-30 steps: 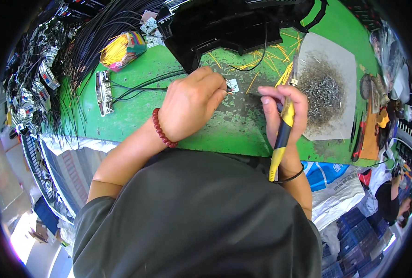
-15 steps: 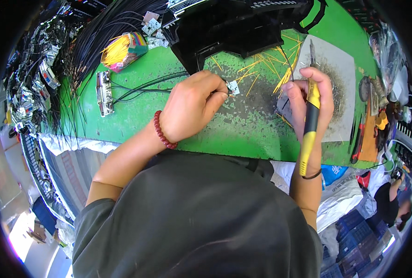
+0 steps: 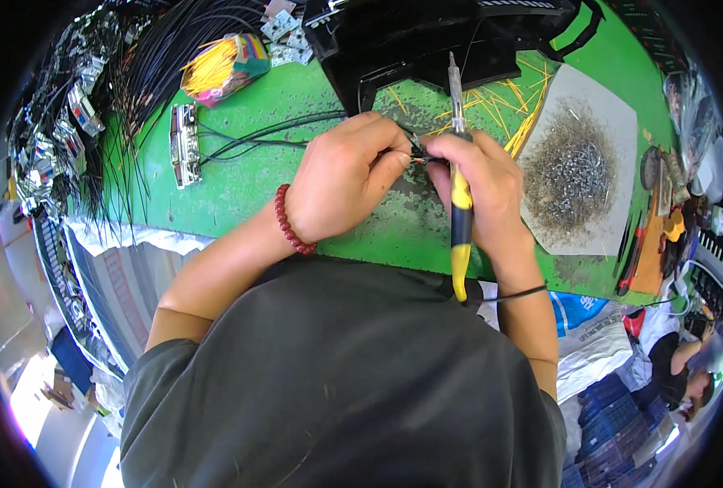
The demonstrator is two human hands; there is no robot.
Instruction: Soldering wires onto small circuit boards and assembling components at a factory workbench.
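My left hand, a red bead bracelet at its wrist, is closed with thumb and forefinger pinching the end of a black cable. Leftward the cable runs to a silver metal-cased connector piece lying on the bench. Against those fingertips my right hand brings its thumb and forefinger to thin wire ends. A soldering iron with a yellow and black handle is tucked in the right hand, its metal tip pointing away from me and off the wires. The fingers largely hide what lies between them.
A grey plate with a heap of dark metal bits lies at right. Yellow sticks are strewn beyond my hands, and more fill a box. A black angular housing stands at the back. Black cables crowd the far left.
My right hand has moved left from over the grey plate to my left fingertips, carrying the soldering iron. The small white board seen at the left fingertips is now hidden.
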